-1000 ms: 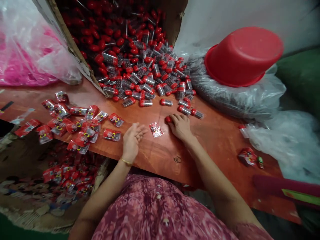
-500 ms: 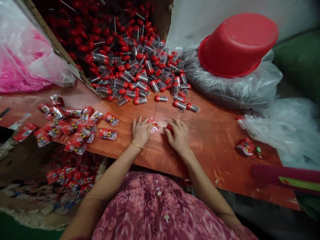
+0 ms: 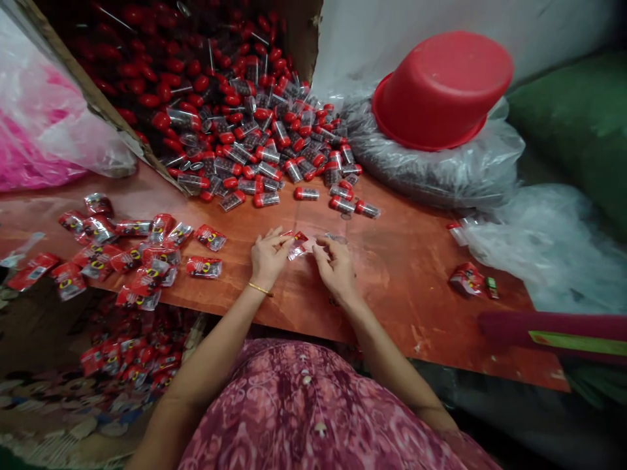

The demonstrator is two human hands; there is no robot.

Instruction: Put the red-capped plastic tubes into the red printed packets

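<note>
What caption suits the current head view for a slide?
Left hand pinches a red packet, right hand close by, with red-capped tubes heaped beyond.

Showing orange-brown, mottled in places, across the table (image 3: 392, 274). Along its far edge, pairing red ends with clear, dark-filled bodies on the tubes (image 3: 269, 171), and glowing plain red on the tub (image 3: 441, 91). Towards its left end, mixing red, black and yellow on the packets (image 3: 204, 266). Towards the near edge, glinting red and clear on one pouch (image 3: 297, 247); gleaming gold on the bracelet (image 3: 261, 289). Below that edge, swirling pink over maroon on the shirt (image 3: 313, 411).
</note>
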